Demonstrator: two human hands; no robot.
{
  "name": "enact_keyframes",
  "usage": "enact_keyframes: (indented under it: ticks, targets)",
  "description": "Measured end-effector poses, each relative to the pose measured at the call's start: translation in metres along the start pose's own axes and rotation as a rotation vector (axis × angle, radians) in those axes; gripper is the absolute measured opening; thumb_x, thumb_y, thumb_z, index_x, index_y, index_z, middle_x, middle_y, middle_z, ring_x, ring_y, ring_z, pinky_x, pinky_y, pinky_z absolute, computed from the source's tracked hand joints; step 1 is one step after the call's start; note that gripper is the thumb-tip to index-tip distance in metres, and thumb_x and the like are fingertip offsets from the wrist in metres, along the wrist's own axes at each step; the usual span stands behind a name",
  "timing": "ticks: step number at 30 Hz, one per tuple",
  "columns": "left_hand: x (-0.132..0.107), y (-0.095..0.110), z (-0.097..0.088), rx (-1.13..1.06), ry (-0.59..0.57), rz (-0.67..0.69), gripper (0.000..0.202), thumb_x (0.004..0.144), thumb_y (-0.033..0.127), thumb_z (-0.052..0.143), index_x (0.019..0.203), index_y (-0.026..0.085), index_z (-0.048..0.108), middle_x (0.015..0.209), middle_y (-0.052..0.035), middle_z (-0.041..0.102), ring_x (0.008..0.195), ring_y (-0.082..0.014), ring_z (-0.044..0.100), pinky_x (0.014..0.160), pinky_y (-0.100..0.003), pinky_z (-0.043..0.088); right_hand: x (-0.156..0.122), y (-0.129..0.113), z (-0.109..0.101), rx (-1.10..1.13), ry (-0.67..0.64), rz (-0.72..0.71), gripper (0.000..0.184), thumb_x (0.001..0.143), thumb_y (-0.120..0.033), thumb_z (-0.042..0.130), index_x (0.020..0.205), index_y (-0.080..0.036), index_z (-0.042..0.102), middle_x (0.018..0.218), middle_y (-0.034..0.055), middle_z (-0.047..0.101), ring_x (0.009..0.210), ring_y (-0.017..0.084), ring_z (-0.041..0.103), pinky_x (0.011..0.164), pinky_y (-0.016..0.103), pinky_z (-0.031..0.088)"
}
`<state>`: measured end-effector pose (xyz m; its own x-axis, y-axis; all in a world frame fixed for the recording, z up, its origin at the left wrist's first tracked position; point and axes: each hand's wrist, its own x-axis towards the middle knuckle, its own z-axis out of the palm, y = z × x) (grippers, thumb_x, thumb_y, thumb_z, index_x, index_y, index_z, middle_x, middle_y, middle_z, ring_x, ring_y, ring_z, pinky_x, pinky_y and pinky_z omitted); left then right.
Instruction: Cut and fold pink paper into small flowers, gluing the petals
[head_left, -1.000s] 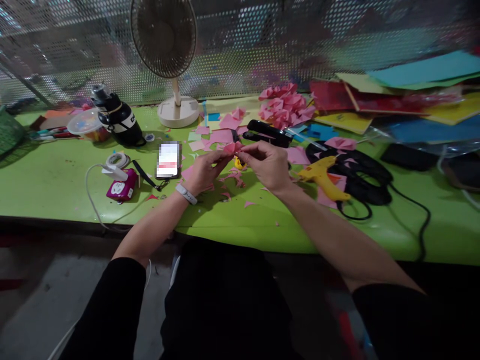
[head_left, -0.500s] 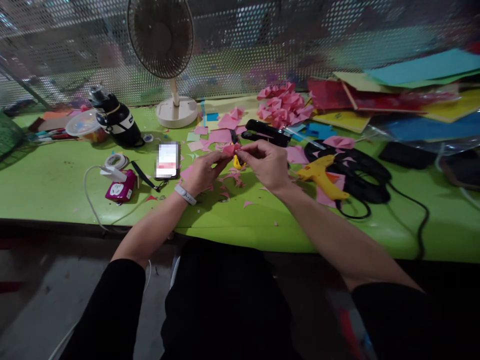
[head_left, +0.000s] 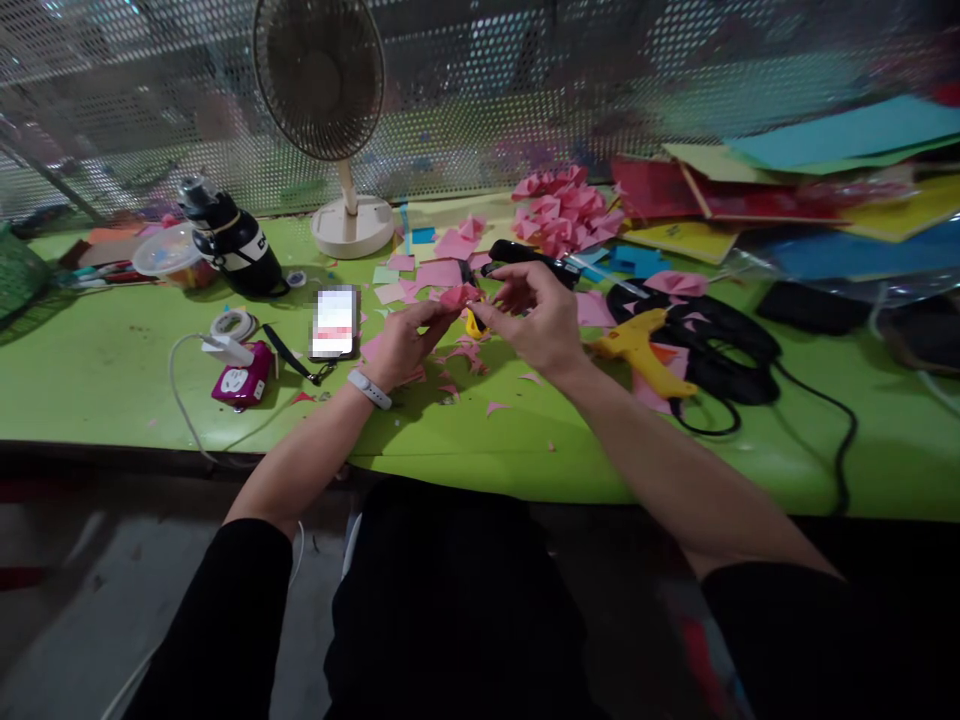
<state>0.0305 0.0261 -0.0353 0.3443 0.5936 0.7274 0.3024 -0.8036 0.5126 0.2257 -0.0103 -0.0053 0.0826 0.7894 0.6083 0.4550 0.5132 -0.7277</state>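
My left hand (head_left: 409, 345), with a pale band at its wrist, pinches a small folded pink paper piece (head_left: 457, 297) above the table. Close on the right side of that piece is my right hand (head_left: 541, 318), its index finger lifted away from the thumb. The right thumb tip is at the paper's edge; whether it touches I cannot tell. Under the hands lies a yellow object (head_left: 474, 325), mostly hidden. Around it are pink paper scraps (head_left: 469, 355). Behind the right hand lies a long black tool (head_left: 529, 258), partly covered.
A yellow glue gun (head_left: 637, 352) and a coiled black cable (head_left: 731, 360) lie at right. Pink folded paper pieces (head_left: 566, 212) are heaped behind, beside stacked coloured sheets (head_left: 772, 200). Leftward are a phone (head_left: 334, 322), purple adapter (head_left: 241, 380), black bottle (head_left: 238, 245) and fan (head_left: 352, 225).
My right index finger and thumb have parted, and the hand has opened slightly beside the pink paper. My left hand keeps its pinch in nearly the same place.
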Motion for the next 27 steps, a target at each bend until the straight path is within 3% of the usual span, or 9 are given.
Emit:
enact_keyframes:
  ticks: [6, 19, 27]
  targets:
    - [0.0, 0.001, -0.001, -0.003, -0.011, 0.051, 0.021, 0.097, 0.035, 0.062, 0.096, 0.016, 0.07, 0.085, -0.005, 0.075, 0.069, -0.0104, 0.067, 0.062, -0.024, 0.052, 0.001, 0.003, -0.001, -0.099, 0.019, -0.085, 0.034, 0.078, -0.031, 0.076, 0.109, -0.025, 0.065, 0.103, 0.0058, 0.063, 0.082, 0.019, 0.061, 0.079, 0.039, 0.057]
    - [0.002, 0.009, -0.012, 0.146, -0.147, 0.12, 0.018, 0.099, 0.029, 0.058, 0.102, 0.016, 0.07, 0.093, -0.0065, 0.077, 0.078, -0.0114, 0.072, 0.07, -0.025, 0.057, 0.003, 0.001, -0.002, -0.153, -0.018, -0.139, 0.027, 0.081, -0.026, 0.071, 0.107, -0.025, 0.067, 0.101, 0.0067, 0.064, 0.083, 0.022, 0.062, 0.081, 0.04, 0.056]
    - [0.001, 0.005, -0.007, 0.049, -0.085, 0.079, 0.02, 0.098, 0.033, 0.06, 0.101, 0.016, 0.071, 0.09, -0.0062, 0.077, 0.076, -0.0119, 0.072, 0.067, -0.025, 0.059, 0.004, -0.003, -0.005, -0.094, -0.012, -0.157, 0.019, 0.084, -0.029, 0.068, 0.102, -0.025, 0.069, 0.104, 0.0081, 0.067, 0.084, 0.022, 0.064, 0.08, 0.041, 0.056]
